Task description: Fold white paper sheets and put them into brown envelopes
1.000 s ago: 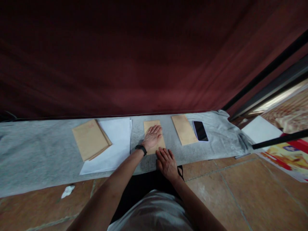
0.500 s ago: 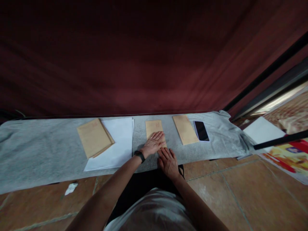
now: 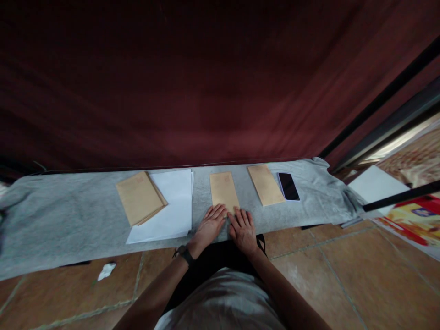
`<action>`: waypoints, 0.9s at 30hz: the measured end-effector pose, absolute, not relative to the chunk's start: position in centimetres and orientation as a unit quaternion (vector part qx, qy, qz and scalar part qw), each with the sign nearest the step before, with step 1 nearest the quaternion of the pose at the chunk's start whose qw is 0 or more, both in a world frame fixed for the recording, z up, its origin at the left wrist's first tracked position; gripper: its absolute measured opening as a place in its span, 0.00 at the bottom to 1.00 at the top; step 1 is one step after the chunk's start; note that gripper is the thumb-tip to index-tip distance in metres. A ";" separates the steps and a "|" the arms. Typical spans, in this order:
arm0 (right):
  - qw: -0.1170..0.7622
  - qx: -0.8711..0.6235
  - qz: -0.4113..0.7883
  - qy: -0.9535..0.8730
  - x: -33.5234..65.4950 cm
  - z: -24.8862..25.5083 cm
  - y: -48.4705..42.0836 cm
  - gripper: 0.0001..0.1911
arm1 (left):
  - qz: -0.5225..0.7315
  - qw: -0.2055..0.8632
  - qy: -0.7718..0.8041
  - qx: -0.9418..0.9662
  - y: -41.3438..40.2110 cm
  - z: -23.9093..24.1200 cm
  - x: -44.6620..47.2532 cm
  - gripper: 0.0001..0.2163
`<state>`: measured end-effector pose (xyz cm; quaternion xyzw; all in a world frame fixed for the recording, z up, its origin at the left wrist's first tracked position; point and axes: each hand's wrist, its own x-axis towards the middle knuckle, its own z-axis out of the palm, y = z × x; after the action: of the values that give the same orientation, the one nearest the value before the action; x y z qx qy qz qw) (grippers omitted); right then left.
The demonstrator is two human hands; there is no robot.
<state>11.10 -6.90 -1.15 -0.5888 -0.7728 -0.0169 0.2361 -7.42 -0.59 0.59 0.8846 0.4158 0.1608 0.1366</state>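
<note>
In the head view, your left hand (image 3: 211, 224) and right hand (image 3: 243, 231) are lying open, palms down, fingers touching the near end of a flat tan envelope (image 3: 223, 189), which is resting on grey cloth (image 3: 85, 215) and showing a faint reddish mark near its far right corner.

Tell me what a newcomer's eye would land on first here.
Probably the dark red surface filling the upper part of the view. Then, at centre on the grey cloth, the left hand and right hand, side by side at the near end of a brown envelope. The bright red-and-yellow printed item stands out at the far right.
</note>
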 end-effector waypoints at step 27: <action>0.243 -0.548 -0.012 -0.800 10.8 -0.3 -7.4 0.24 | 0.212 0.108 0.455 0.859 -0.9 1.1 -8.1 0.17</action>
<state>10.84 -7.40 -0.29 -0.5481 -0.8002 -0.0122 0.2432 -8.10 -0.88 1.07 0.8585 0.4545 0.2115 0.1078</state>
